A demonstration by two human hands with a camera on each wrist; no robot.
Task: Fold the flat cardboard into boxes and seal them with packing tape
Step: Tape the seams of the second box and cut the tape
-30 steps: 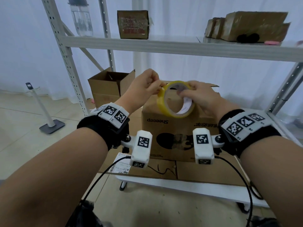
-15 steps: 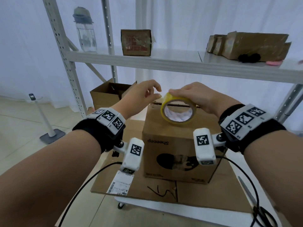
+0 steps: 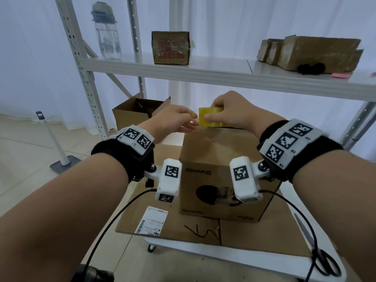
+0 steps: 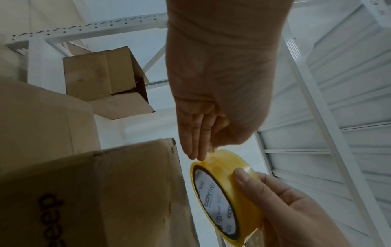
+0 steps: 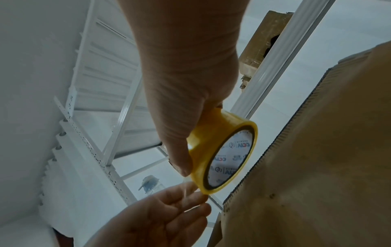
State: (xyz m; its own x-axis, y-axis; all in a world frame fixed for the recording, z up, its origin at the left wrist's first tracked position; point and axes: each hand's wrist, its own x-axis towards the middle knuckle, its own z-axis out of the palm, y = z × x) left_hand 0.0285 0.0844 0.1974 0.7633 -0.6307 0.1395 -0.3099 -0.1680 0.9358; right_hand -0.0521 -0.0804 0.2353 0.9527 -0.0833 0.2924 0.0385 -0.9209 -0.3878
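Head view shows a folded cardboard box (image 3: pixel 219 180) standing upright on a sheet of flat cardboard (image 3: pixel 183 226), and every place below is told from that box. Just above the box's far top edge the right hand (image 3: pixel 234 112) grips a yellow roll of packing tape (image 3: pixel 211 119), thumb on the near side of the roll and the other fingers curled over its far side; the roll stands on edge, and whether it touches the box top I cannot tell. To the left of the roll, above the box's far left corner, the left hand (image 3: pixel 175 121) meets the roll's rim with its fingertips. In the left wrist view that hand's fingers (image 4: pixel 196 133) lie nearly straight and close together, their tips on the rim of the roll (image 4: pixel 224 192), and whether they pinch a loose end of tape I cannot tell. In the right wrist view a thin clear strip runs from the roll (image 5: pixel 222 150) toward the left hand's fingertips (image 5: pixel 190 197), and the right thumb lies along the roll's outer band. A white shipping label (image 3: pixel 151 222) lies on the flat cardboard to the near left of the box. Black-handled scissors (image 3: pixel 323 259) lie to its near right, beside the flat cardboard. Behind the box to the left sits an open carton (image 3: pixel 138 112). On the shelf (image 3: pixel 203 76) above the box stand a water bottle (image 3: pixel 105 33) and a small brown package (image 3: pixel 171 47).
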